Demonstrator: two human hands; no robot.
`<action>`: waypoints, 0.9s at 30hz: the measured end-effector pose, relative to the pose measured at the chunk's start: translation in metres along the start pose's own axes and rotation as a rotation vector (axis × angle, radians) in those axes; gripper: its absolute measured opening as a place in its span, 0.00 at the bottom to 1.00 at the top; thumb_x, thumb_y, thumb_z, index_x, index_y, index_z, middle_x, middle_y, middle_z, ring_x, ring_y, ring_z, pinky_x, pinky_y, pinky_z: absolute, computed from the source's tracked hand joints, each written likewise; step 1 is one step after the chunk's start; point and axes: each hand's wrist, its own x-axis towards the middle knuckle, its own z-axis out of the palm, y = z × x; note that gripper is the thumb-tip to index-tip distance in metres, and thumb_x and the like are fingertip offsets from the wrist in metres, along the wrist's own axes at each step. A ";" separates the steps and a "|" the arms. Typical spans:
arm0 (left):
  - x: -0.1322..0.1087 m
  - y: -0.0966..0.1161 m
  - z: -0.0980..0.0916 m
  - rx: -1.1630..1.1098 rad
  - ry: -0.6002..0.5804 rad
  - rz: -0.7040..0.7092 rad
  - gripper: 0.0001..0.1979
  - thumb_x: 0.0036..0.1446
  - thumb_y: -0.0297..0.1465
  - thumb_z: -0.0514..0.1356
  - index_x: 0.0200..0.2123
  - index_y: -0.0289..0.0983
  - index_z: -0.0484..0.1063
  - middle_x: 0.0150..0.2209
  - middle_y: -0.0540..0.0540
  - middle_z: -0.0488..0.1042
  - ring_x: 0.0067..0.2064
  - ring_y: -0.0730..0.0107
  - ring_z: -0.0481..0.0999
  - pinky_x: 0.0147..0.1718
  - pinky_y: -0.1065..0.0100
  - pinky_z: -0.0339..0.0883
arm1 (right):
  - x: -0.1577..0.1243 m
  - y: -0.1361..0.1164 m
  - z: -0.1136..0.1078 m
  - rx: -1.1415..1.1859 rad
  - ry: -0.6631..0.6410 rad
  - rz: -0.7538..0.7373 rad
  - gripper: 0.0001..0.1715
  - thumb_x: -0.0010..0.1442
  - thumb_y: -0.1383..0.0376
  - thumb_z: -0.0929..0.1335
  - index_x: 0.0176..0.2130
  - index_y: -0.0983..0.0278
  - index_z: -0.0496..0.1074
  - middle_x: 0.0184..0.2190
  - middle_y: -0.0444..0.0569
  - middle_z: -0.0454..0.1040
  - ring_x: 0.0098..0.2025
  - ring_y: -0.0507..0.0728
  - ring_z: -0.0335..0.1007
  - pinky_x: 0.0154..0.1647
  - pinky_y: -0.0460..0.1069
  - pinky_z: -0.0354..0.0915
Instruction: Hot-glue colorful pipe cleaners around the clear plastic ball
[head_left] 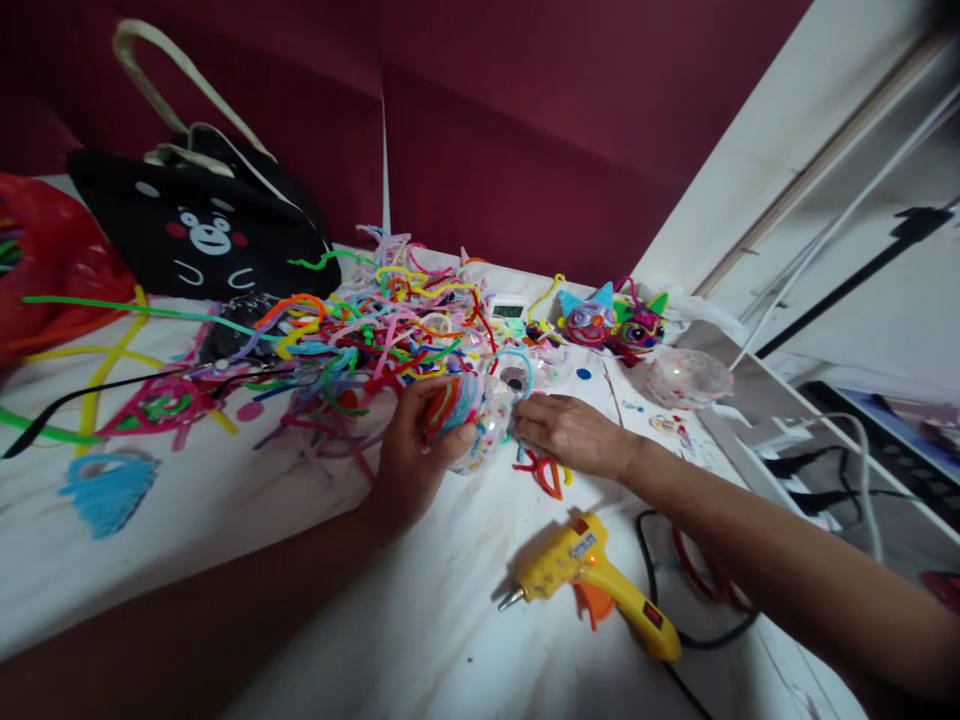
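Note:
My left hand [415,447] is closed around a clear ball [480,428] speckled with colour, with pipe-cleaner strands wrapped on it. My right hand [571,432] lies just to its right, fingers curled at the ball's side and pinching at something I cannot make out. Under that hand lies a red and orange pipe-cleaner piece [547,473]. A big tangle of coloured pipe cleaners [375,330] is heaped just behind both hands on the white table [315,570].
A yellow glue gun [592,580] with a black cord lies near the front right. Two finished pipe-cleaner faces [611,320] and another clear ball [686,378] sit at the back right. A black bear bag [202,235] and a blue tuft [109,490] are on the left.

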 end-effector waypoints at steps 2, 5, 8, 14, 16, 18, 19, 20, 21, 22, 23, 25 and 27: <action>0.000 0.001 0.001 0.005 -0.002 0.000 0.25 0.51 0.38 0.69 0.50 0.41 0.68 0.48 0.46 0.76 0.48 0.60 0.75 0.49 0.59 0.69 | 0.000 0.000 -0.007 -0.002 0.070 0.002 0.12 0.71 0.70 0.61 0.45 0.67 0.73 0.48 0.61 0.76 0.49 0.62 0.73 0.49 0.56 0.68; -0.001 0.004 0.002 0.012 0.000 -0.009 0.25 0.50 0.38 0.69 0.49 0.41 0.68 0.48 0.45 0.75 0.48 0.59 0.75 0.48 0.58 0.69 | -0.001 0.001 -0.025 0.002 0.206 0.034 0.10 0.71 0.69 0.60 0.45 0.66 0.70 0.45 0.60 0.77 0.48 0.63 0.73 0.49 0.57 0.67; -0.003 0.005 0.002 0.033 -0.013 -0.015 0.25 0.49 0.38 0.69 0.50 0.41 0.68 0.48 0.45 0.75 0.48 0.58 0.75 0.48 0.58 0.68 | -0.003 0.003 -0.049 -0.004 0.360 0.089 0.07 0.70 0.70 0.60 0.45 0.63 0.66 0.39 0.56 0.77 0.43 0.62 0.73 0.47 0.58 0.68; -0.010 0.009 0.001 0.080 -0.144 0.021 0.24 0.51 0.35 0.68 0.52 0.43 0.69 0.50 0.45 0.74 0.50 0.57 0.75 0.51 0.57 0.68 | -0.005 -0.002 -0.086 0.013 0.684 0.165 0.13 0.66 0.73 0.62 0.47 0.58 0.61 0.44 0.55 0.75 0.49 0.61 0.75 0.46 0.58 0.71; -0.012 0.010 0.001 0.091 -0.183 0.017 0.25 0.52 0.35 0.68 0.53 0.43 0.68 0.51 0.45 0.74 0.51 0.58 0.75 0.51 0.57 0.68 | -0.001 -0.007 -0.092 0.109 0.803 0.192 0.14 0.64 0.73 0.63 0.46 0.57 0.60 0.47 0.52 0.77 0.51 0.60 0.76 0.48 0.58 0.71; -0.013 0.011 0.001 0.102 -0.200 0.011 0.25 0.52 0.36 0.68 0.53 0.43 0.67 0.52 0.44 0.73 0.51 0.58 0.75 0.51 0.58 0.68 | 0.004 -0.012 -0.096 0.327 0.925 0.235 0.11 0.65 0.71 0.64 0.43 0.56 0.61 0.47 0.50 0.78 0.51 0.58 0.77 0.51 0.58 0.71; -0.013 0.012 0.001 0.109 -0.201 0.007 0.25 0.52 0.36 0.68 0.52 0.42 0.67 0.52 0.43 0.73 0.52 0.57 0.75 0.51 0.58 0.68 | 0.007 -0.014 -0.098 0.478 0.993 0.257 0.09 0.65 0.70 0.64 0.41 0.55 0.61 0.46 0.49 0.79 0.50 0.58 0.78 0.51 0.59 0.72; -0.013 0.012 0.001 0.116 -0.203 0.003 0.25 0.52 0.36 0.68 0.52 0.42 0.67 0.52 0.43 0.73 0.52 0.57 0.75 0.51 0.59 0.68 | 0.010 -0.014 -0.101 0.634 1.065 0.275 0.09 0.65 0.70 0.65 0.40 0.56 0.61 0.44 0.48 0.80 0.48 0.59 0.79 0.51 0.60 0.73; -0.013 0.012 0.001 0.121 -0.204 -0.002 0.25 0.52 0.36 0.68 0.53 0.42 0.67 0.52 0.43 0.73 0.52 0.57 0.75 0.51 0.59 0.68 | 0.011 -0.014 -0.104 0.771 1.126 0.295 0.09 0.65 0.71 0.64 0.39 0.56 0.61 0.41 0.47 0.81 0.46 0.59 0.81 0.50 0.60 0.74; -0.013 0.012 0.001 0.123 -0.208 -0.005 0.25 0.52 0.36 0.68 0.53 0.41 0.67 0.52 0.43 0.73 0.52 0.57 0.75 0.51 0.60 0.68 | 0.011 -0.013 -0.107 0.882 1.161 0.325 0.10 0.64 0.72 0.64 0.38 0.55 0.61 0.40 0.46 0.81 0.45 0.59 0.81 0.49 0.60 0.75; -0.014 0.012 0.001 0.122 -0.213 -0.007 0.25 0.52 0.36 0.68 0.53 0.41 0.67 0.52 0.43 0.73 0.52 0.57 0.75 0.52 0.60 0.68 | 0.010 -0.010 -0.111 0.953 1.194 0.360 0.11 0.63 0.73 0.64 0.38 0.55 0.61 0.39 0.45 0.82 0.44 0.58 0.82 0.48 0.59 0.76; -0.014 0.012 0.000 0.117 -0.225 -0.010 0.25 0.52 0.37 0.68 0.53 0.41 0.67 0.52 0.43 0.73 0.52 0.57 0.75 0.52 0.60 0.68 | 0.004 -0.003 -0.118 1.007 1.221 0.443 0.13 0.62 0.74 0.62 0.36 0.55 0.60 0.37 0.43 0.82 0.42 0.57 0.83 0.47 0.57 0.76; -0.014 0.011 0.000 0.122 -0.237 -0.002 0.25 0.53 0.37 0.68 0.53 0.41 0.67 0.52 0.43 0.73 0.52 0.57 0.75 0.52 0.59 0.67 | -0.004 0.005 -0.120 1.012 1.277 0.495 0.14 0.62 0.76 0.62 0.35 0.55 0.60 0.31 0.41 0.80 0.38 0.56 0.82 0.45 0.56 0.76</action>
